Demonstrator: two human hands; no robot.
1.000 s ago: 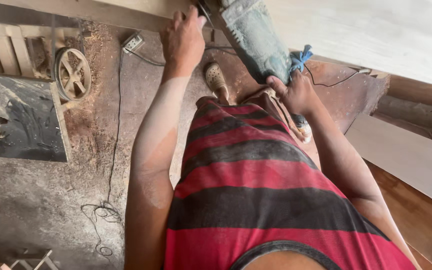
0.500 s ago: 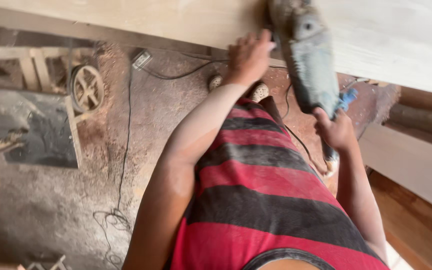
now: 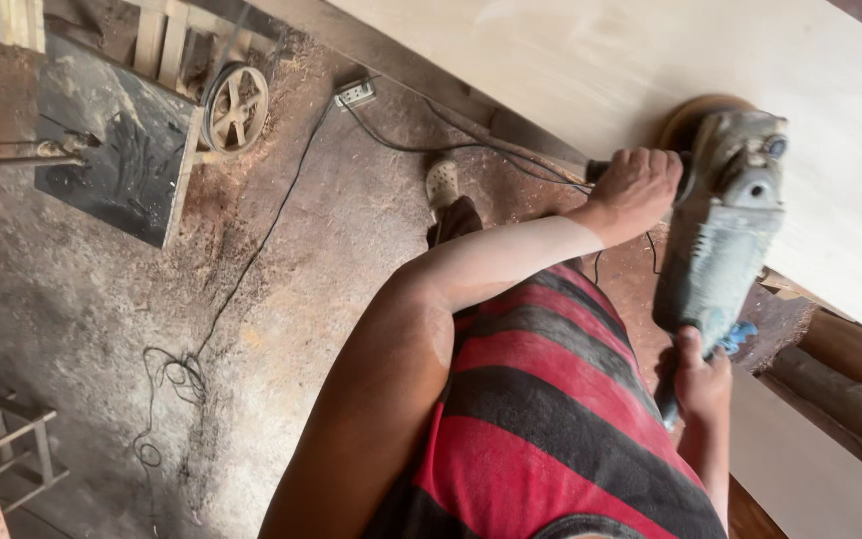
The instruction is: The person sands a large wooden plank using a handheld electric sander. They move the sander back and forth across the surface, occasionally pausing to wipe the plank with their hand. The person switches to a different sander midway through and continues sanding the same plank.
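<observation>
Both hands are clamped on the angle grinder: the left hand is wrapped around its side handle at upper right of centre, the right hand is closed on the rear grip at lower right. Working left to right across the frame: a wooden frame stands at lower left, a dark panel lies at upper left, with a spoked wheel just beside its right edge. A black cable runs from a loose coil on the sawdust-covered floor up to a socket block at upper centre. That stretch of floor between panel and person is open. At right, the grinder's body lies between the two hands, its head and disc resting on the pale wooden board, close to the board's lower edge. Timber lengths crowd the lower right corner, near the right hand.
</observation>
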